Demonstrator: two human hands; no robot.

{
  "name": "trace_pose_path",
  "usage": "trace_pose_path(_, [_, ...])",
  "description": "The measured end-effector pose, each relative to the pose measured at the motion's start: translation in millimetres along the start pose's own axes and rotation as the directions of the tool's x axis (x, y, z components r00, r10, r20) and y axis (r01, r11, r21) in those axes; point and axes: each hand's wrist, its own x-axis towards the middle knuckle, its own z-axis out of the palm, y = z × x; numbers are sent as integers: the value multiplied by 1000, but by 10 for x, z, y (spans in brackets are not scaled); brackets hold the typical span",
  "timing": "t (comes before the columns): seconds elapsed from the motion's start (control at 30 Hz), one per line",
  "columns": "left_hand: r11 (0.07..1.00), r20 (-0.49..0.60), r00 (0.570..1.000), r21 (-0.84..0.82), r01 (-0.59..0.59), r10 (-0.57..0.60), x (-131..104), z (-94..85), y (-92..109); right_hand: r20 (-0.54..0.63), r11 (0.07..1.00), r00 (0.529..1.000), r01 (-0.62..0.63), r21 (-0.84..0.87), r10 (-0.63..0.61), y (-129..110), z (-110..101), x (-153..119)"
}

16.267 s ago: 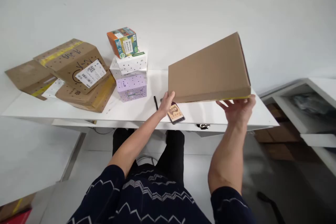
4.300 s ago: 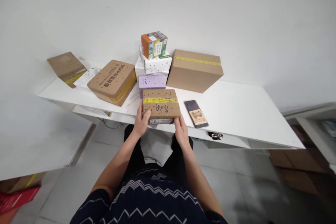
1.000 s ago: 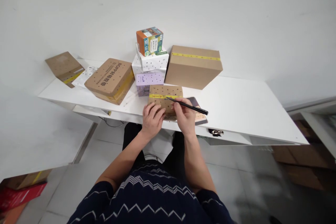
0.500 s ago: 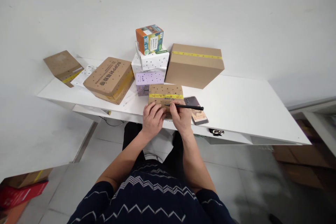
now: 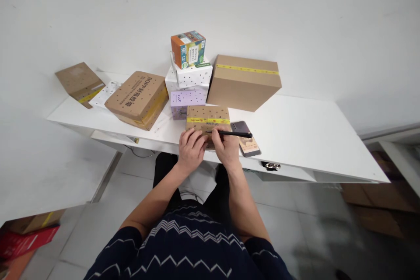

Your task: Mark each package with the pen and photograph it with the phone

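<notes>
A small cardboard box (image 5: 208, 113) with dark spots and a yellow tape strip sits at the table's front edge. My left hand (image 5: 192, 148) rests on its near left part, fingers slightly bent and spread over the top. In my right hand (image 5: 226, 148) is a black pen (image 5: 238, 134), pinched between thumb and fingers, its tip pointing left over the box. Whether the tip touches the cardboard I cannot make out. Just right of that hand a phone (image 5: 251, 146) lies with a lit picture on it. Behind the small box stands a purple box (image 5: 187, 97).
The white table (image 5: 305, 135) runs along a wall. At its back stand a large carton (image 5: 244, 85) and white boxes (image 5: 193, 76) topped by an orange-blue box (image 5: 187, 50). Leftward are a printed brown carton (image 5: 136, 98), a white spotted box (image 5: 104, 95) and a tilted cardboard piece (image 5: 78, 81).
The pen's back end has shifted slightly left in my right hand. My left hand and the small box keep their places; the view has moved a little.
</notes>
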Motion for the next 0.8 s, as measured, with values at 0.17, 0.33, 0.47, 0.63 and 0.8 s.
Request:
trace_pose_path(0.17, [1000,-11,1000,-26,-14,14,0,4,-6,19,1000,1000,21,-1,-21,-8,-9,3])
trace_pose_path(0.33, [1000,14,1000,1,0,0,-4,1,-8,24,1000,1000,8,1,-8,-8,-14,7])
trace_pose_path(0.47, [1000,5,1000,20,-12,12,3,-5,-3,-1,1000,1000,5,11,-5,-13,-8,11])
trace_pose_path(0.63, [1000,-12,1000,5,-20,20,13,-9,-2,27,1000,1000,12,11,-12,-5,-20,10])
trace_pose_path(0.8, [999,-31,999,13,-43,44,13,-11,0,-86,995,995,-38,93,46,6,4,-32])
